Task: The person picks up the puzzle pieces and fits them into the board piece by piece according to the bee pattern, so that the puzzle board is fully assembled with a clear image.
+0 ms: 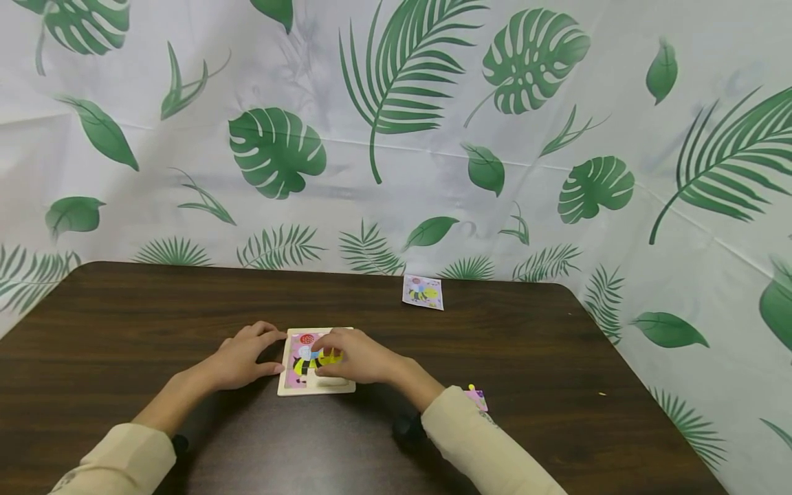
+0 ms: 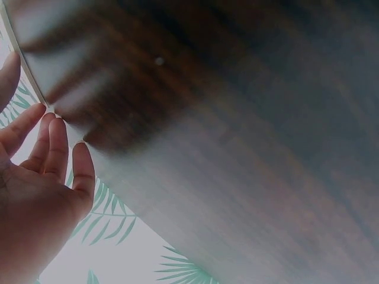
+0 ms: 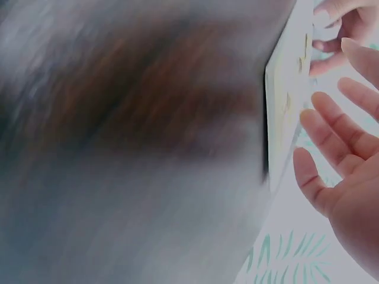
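Note:
A wooden jigsaw puzzle board (image 1: 317, 391) with a pale rim lies on the dark table. Its picture shows a yellow-and-black bee on pink, and bare wood shows at the lower right. At the board's left edge, the fingertips and thumb of my left hand (image 1: 244, 356) touch the rim. My right hand (image 1: 359, 356) arches over the board's right half, thumb and fingers apart, hiding part of the picture. The right wrist view shows no piece between those fingers, beside the board (image 3: 284, 100); whether they touch the puzzle cannot be told.
A picture card (image 1: 423, 292) with the same bee lies near the table's back edge. Loose pink and yellow puzzle pieces (image 1: 475, 398) lie partly behind the right sleeve. A tiny yellow scrap (image 1: 602, 394) is farther right. Leaf-patterned cloth hangs behind the table (image 1: 526, 330).

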The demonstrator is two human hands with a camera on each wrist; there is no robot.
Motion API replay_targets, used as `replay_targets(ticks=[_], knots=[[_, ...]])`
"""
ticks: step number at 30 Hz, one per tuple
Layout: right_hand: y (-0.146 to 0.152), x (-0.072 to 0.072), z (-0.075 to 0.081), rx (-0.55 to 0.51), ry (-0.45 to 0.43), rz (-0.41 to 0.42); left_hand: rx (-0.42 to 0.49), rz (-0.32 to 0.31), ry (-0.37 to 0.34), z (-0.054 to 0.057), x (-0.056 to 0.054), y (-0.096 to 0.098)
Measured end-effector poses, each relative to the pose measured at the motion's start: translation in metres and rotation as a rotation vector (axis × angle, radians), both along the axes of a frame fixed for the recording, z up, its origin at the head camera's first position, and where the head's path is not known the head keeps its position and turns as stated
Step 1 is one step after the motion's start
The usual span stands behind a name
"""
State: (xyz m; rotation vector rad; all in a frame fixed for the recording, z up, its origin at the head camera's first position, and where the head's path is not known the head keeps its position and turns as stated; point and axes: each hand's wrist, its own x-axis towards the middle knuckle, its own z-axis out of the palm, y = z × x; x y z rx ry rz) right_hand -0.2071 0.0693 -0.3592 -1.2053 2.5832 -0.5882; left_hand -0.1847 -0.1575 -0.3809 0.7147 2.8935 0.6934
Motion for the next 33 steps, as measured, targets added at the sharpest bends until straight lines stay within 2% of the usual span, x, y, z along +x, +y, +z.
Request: replay_targets(ticks=[8,21,27,33], knots=[[0.020,-0.001,0.006,-0.029,-0.042,-0.030,-0.011,0.004,-0.004,0.000,0.001,0.001],[0.069,-0.006,0.002,-0.014,0.009,-0.040,-0.015,0.013,-0.012,0.002,0.000,0.001],[0.094,-0.003,0.001,0.007,-0.005,-0.061,-0.011,0.009,-0.011,0.003,0.000,0.001],[0.117,0.003,0.002,0.020,-0.012,-0.048,-0.005,0.005,-0.005,0.002,0.001,0.001]])
